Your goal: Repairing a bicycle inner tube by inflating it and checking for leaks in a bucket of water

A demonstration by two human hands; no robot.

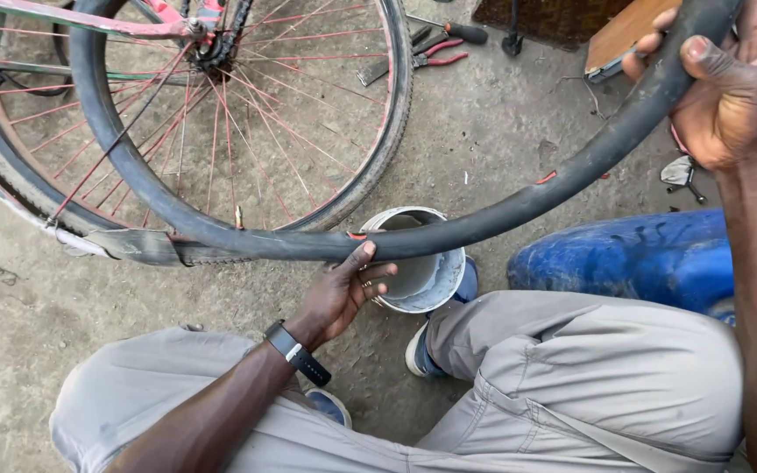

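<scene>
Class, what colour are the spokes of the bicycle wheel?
Red or pinkish-red spokes, seen best in the head view.

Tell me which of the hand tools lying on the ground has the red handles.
The pliers beside the bicycle wheel, at the top of the view. Their handles are red; the screwdriver just above them has a dark handle.

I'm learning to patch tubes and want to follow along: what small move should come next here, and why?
Probably lower the stretch of inner tube under the left hand into the white bucket. That hand grips the tube right over the bucket's rim, while the right hand holds the tube's other end up high. An orange mark shows further along it.
</scene>
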